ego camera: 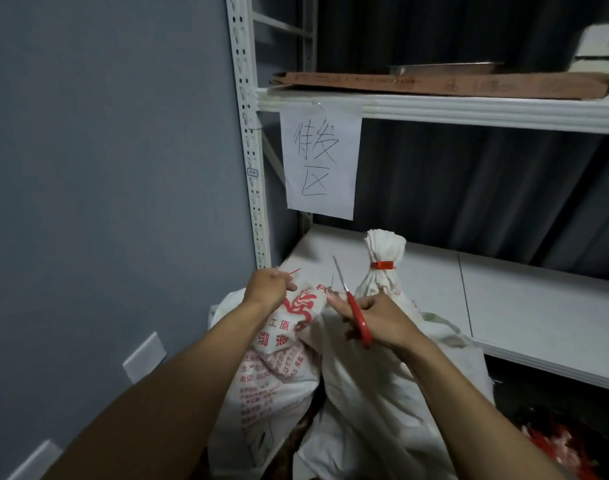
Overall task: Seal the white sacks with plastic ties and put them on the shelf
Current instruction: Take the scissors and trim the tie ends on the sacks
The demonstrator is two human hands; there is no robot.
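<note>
A white sack with red print stands in front of the shelf, below my hands. My left hand pinches a thin red plastic tie whose end sticks up to the right. My right hand holds red-handled scissors, blades pointing up and left over the sack's neck. A second white sack leans beside the first, under my right forearm. Behind them a third white sack has its neck bunched and closed by a red tie. It stands at the white shelf board.
A paper sign with handwritten characters hangs from the upper shelf, which carries a flat brown cardboard box. The perforated white upright stands at left against a grey wall. Red items lie low at right.
</note>
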